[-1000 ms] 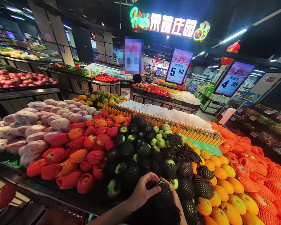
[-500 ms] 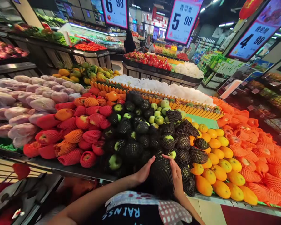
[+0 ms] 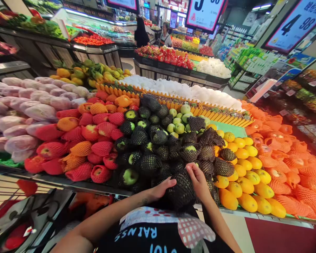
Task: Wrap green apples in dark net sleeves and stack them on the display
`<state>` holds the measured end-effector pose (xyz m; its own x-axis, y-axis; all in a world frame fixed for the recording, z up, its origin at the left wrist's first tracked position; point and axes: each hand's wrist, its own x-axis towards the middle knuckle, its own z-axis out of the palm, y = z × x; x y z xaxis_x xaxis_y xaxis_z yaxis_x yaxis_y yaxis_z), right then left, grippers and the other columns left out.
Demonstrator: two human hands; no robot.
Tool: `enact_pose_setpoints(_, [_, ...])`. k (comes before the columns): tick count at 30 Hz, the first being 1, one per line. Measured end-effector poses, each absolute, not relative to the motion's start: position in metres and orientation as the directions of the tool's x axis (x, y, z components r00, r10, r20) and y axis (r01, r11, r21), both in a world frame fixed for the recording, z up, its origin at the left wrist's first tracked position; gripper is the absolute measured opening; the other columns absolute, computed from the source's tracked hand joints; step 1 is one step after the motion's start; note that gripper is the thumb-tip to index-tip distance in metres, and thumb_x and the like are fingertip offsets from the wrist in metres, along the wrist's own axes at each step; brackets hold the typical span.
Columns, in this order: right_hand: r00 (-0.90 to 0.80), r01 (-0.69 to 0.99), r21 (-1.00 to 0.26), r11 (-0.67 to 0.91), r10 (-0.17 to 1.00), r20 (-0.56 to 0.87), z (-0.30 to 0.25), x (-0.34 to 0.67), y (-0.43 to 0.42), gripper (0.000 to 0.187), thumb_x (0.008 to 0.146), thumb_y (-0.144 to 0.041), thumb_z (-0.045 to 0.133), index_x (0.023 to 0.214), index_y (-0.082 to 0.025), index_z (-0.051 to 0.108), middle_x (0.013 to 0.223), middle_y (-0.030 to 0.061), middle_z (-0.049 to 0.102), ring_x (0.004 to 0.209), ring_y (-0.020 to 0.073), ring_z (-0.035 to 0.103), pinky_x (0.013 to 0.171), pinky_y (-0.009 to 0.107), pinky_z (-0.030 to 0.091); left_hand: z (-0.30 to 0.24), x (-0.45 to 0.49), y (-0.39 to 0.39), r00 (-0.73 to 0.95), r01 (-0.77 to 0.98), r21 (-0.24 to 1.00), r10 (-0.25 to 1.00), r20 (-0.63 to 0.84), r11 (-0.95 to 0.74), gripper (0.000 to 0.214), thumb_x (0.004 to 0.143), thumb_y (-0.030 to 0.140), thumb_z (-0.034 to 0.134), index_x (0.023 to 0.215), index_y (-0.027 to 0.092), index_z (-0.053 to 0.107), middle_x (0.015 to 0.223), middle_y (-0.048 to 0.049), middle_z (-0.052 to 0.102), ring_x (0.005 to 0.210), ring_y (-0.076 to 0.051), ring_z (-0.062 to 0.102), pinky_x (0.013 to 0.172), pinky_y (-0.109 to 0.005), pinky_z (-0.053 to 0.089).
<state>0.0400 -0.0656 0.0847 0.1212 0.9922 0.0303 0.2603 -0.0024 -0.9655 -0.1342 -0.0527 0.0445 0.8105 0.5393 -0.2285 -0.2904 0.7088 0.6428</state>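
Note:
A black foam fruit net [image 3: 181, 191] is held between my two hands, close in front of my body. My left hand [image 3: 162, 189] is closed on its left side, thumb on top and the other fingers mostly hidden. My right hand [image 3: 198, 181] pinches its upper right edge between thumb and fingers. Whether a fruit sits inside the net I cannot tell. Just beyond it lie green apples in black nets [image 3: 150, 163], one of them a green apple [image 3: 130, 176] showing through its net opening. Bare green apples [image 3: 177, 123] are heaped farther back.
Red-netted fruit [image 3: 101, 149] and pale wrapped fruit [image 3: 39, 110] lie to the left, oranges [image 3: 246, 182] and orange-netted fruit [image 3: 292, 168] to the right. A yellow picket strip [image 3: 213, 114] runs behind. A shopping cart [image 3: 28, 211] stands at lower left. Two people [image 3: 165, 37] are in the distance.
The view has tilted down a little. My right hand has shifted up to the net's top edge, its fingers now pinched together, and the net looks more spread toward me.

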Motion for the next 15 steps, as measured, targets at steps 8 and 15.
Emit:
enact_pose_setpoints(8, [0.046, 0.295, -0.955, 0.016, 0.998, 0.031, 0.065, 0.038, -0.058, 0.024, 0.094, -0.043, 0.054, 0.092, -0.023, 0.066, 0.081, 0.0011, 0.064, 0.075, 0.0185, 0.059, 0.070, 0.030, 0.047, 0.028, -0.127, -0.048, 0.798, -0.449, 0.423, 0.566, -0.205, 0.787, 0.079, 0.078, 0.078, 0.052, 0.114, 0.010, 0.070, 0.103, -0.0147, 0.077, 0.101, -0.036, 0.070, 0.080, -0.045, 0.057])
enact_pose_setpoints(15, [-0.063, 0.574, -0.665, 0.477, 0.836, 0.545, 0.127, 0.059, -0.088, 0.025, 0.092, -0.012, 0.061, 0.112, -0.027, 0.065, 0.104, 0.0043, 0.068, 0.100, 0.0197, 0.062, 0.089, 0.035, 0.050, 0.031, -0.121, -0.050, 0.744, -0.438, 0.447, 0.593, -0.308, 0.780, 0.069, 0.080, 0.073, 0.058, 0.114, 0.014, 0.072, 0.108, -0.0110, 0.077, 0.115, -0.032, 0.065, 0.107, -0.047, 0.044])
